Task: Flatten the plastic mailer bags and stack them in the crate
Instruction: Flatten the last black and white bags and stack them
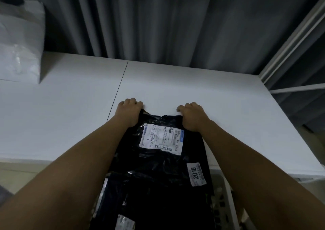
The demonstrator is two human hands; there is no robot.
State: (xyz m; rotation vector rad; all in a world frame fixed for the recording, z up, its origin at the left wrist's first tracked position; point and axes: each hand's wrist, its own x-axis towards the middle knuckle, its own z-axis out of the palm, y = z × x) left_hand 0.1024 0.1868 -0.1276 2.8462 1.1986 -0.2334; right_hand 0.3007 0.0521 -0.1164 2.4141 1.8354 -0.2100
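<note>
**Mailer held at table edge, crate part-filled**

Progress: at least one black bag (123, 205) already lies in the white crate (226, 199) below the table (70, 115). White bags (17, 41) wait far left, seemingly untreated, so judged mid-task.

Current mailer (163, 159), black with shipping label (162, 139), hangs from the table edge down over the crate.

Hands: left hand (131, 112) and right hand (192, 118) each clench a top corner, fingers curled under, forearms stretched forward, parallel.
</note>
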